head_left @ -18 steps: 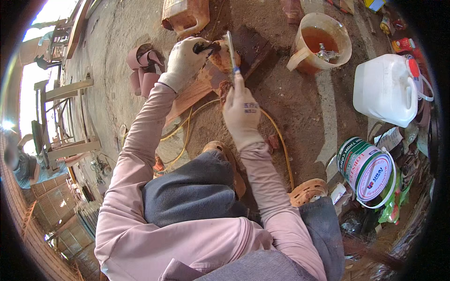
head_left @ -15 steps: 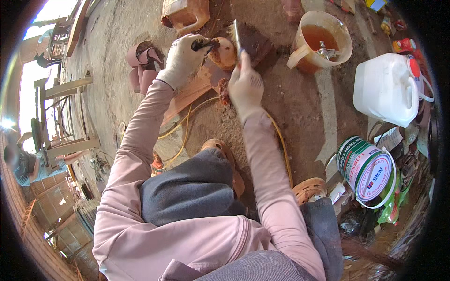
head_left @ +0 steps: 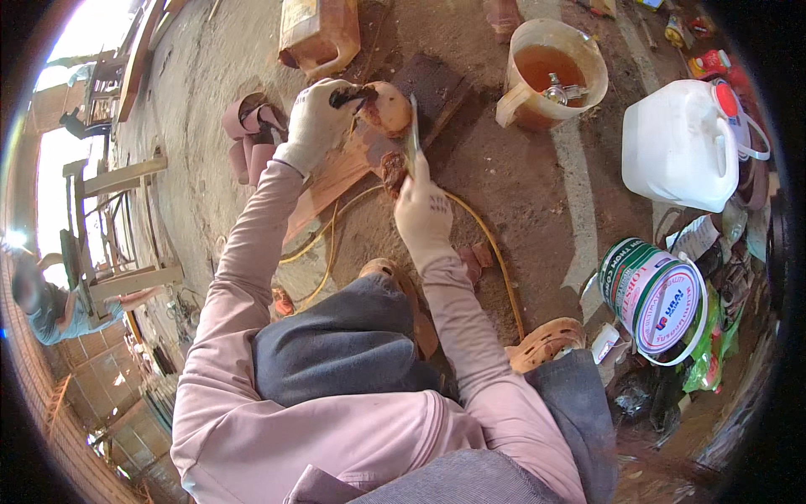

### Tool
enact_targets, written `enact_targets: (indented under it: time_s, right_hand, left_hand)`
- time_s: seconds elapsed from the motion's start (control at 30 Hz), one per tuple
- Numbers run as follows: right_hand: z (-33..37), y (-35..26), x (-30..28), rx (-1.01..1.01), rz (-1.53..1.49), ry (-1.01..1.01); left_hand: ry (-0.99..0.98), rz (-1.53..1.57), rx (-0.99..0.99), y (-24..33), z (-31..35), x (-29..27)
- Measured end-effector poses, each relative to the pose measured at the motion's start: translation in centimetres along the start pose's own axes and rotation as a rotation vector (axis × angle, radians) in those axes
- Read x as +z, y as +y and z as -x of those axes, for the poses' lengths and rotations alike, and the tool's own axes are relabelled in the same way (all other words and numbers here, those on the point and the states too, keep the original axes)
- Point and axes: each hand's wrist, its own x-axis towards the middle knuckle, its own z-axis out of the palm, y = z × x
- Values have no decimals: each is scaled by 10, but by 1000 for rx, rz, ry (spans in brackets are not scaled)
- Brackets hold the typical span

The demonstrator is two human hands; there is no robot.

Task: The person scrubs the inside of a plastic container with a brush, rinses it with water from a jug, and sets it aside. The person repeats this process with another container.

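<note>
My left hand (head_left: pixel 316 124), in a whitish glove, is closed on a round tan piece (head_left: pixel 389 111) with dark brown stains; its exact kind I cannot tell. Dark, stained material shows at the fingertips beside it. My right hand (head_left: pixel 422 214), also gloved, grips the handle of a brush (head_left: pixel 414 130). The brush is edge-on along the right side of the round piece, so its bristles barely show. Below the piece lies a wooden board (head_left: pixel 323 191), and a reddish-brown lump (head_left: pixel 392 170) sits by its right end.
A translucent pitcher (head_left: pixel 509 109) holds brown liquid and a metal fitting. An amber jerrycan (head_left: pixel 315 34), pinkish abrasive rolls (head_left: pixel 243 126) and a dark slab (head_left: pixel 437 82) surround the work. Rightward stand a white jug (head_left: pixel 667 151) and bucket (head_left: pixel 642 281). A yellow hose (head_left: pixel 491 239) curves near my feet; another person (head_left: pixel 63 307) is far left.
My right hand has come down and left, bringing the brush from above the round piece to its right side. The round piece and left hand sit slightly lower in the picture.
</note>
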Motion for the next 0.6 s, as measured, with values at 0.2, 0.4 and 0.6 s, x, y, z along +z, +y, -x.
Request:
enact_targets:
  time_s: [0.2, 0.4, 0.6]
  right_hand:
    - [-60, 46, -1, -47, -97, 191]
    - [65, 31, 43, 48, -185, -78]
    - [1, 41, -10, -69, -168, 405]
  left_hand:
    - [74, -51, 84, -3, -7, 15]
    - [63, -137, 17, -2, 0, 6]
    - [139, -53, 207, -3, -1, 13]
